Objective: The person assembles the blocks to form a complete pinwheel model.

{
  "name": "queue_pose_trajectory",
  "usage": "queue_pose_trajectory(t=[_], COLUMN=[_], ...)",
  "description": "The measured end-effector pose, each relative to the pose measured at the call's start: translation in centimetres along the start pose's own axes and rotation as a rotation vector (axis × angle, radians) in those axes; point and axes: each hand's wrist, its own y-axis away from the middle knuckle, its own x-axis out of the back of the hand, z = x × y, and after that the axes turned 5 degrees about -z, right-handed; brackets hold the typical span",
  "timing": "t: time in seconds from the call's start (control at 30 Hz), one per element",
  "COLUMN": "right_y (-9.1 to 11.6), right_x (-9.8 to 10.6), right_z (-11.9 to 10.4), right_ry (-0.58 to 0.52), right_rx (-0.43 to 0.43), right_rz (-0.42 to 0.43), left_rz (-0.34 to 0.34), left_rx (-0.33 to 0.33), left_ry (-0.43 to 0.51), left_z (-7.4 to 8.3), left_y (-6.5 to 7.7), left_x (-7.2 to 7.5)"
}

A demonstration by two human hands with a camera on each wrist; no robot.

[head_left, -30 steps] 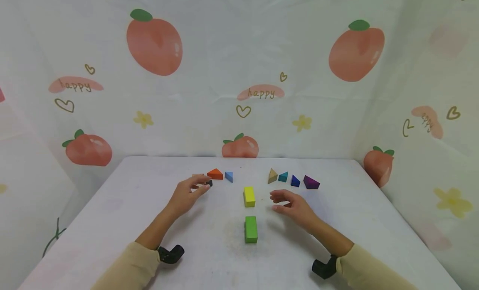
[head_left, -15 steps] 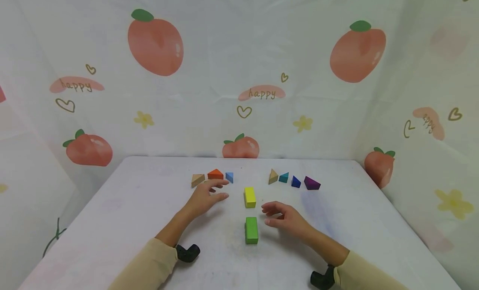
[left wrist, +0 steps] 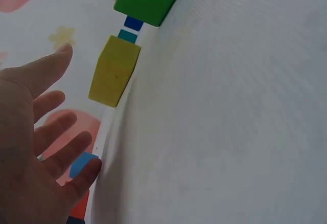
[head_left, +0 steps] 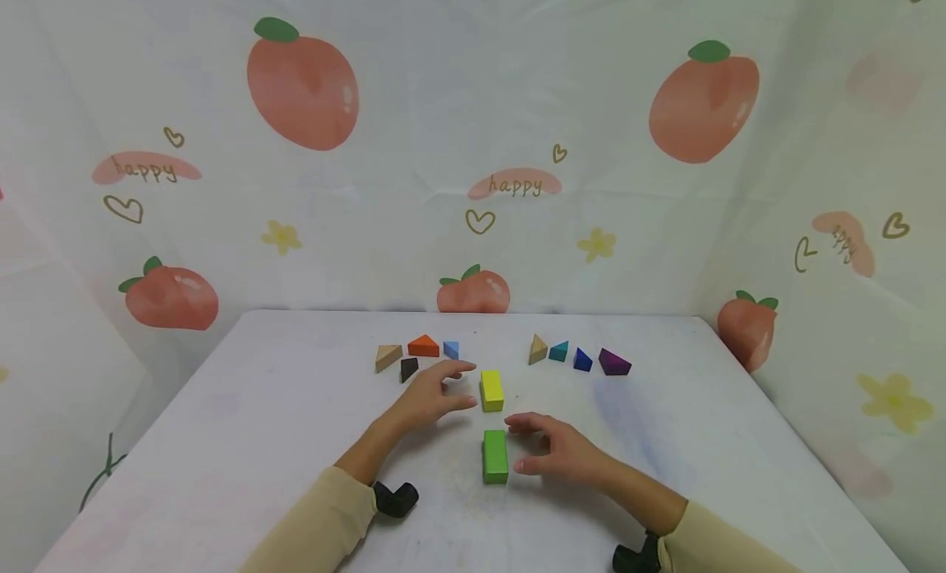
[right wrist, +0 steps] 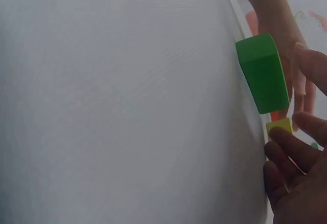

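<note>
A yellow block (head_left: 492,391) and, nearer the front, a green block (head_left: 496,457) lie in line at the table's middle. My left hand (head_left: 431,394) hovers just left of the yellow block, thumb and fingers spread, holding nothing. Close to the green block's right side is my right hand (head_left: 560,451), its fingers loosely bent and apart from the block. In the left wrist view a gap shows between the hand (left wrist: 41,132) and the yellow block (left wrist: 115,71). The right wrist view has the green block (right wrist: 263,73) beside the thumb, untouched.
Behind my left hand lie a wooden triangle (head_left: 388,357), a black block (head_left: 409,369), an orange triangle (head_left: 424,346) and a light blue one (head_left: 452,350). At the back right are another wooden triangle (head_left: 538,349), a teal (head_left: 559,350), a blue (head_left: 582,359) and a purple block (head_left: 615,362).
My left hand has moved right from the black block, now uncovered, toward the yellow block. My right hand has come left and nearer the front, up to the green block. The blocks stay in place.
</note>
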Motion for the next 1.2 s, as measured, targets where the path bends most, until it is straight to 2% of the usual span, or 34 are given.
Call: queue_pose_trajectory(t=[0.2, 0.4, 0.83, 1.2], right_y=[0.2, 0.4, 0.0, 0.0], right_x=[-0.2, -0.6, -1.2, -1.7], right_z=[0.0, -0.3, -0.9, -1.4], right_ry=[0.103, 0.196, 0.240, 0.254], right_rx=[0.023, -0.003, -0.052, -0.089], right_rz=[-0.022, -0.027, 0.003, 0.031], left_rz=[-0.054, -0.082, -0.034, 0.012], left_rx=[0.052, 0.082, 0.113, 0.128], left_ry=[-0.027, -0.093, -0.198, -0.211], left_z=[0.0, 0.0, 0.4, 0.7], left_y=[-0.7, -1.1, -1.8, -1.8], left_x=[-0.5, -0.9, -2.0, -2.5])
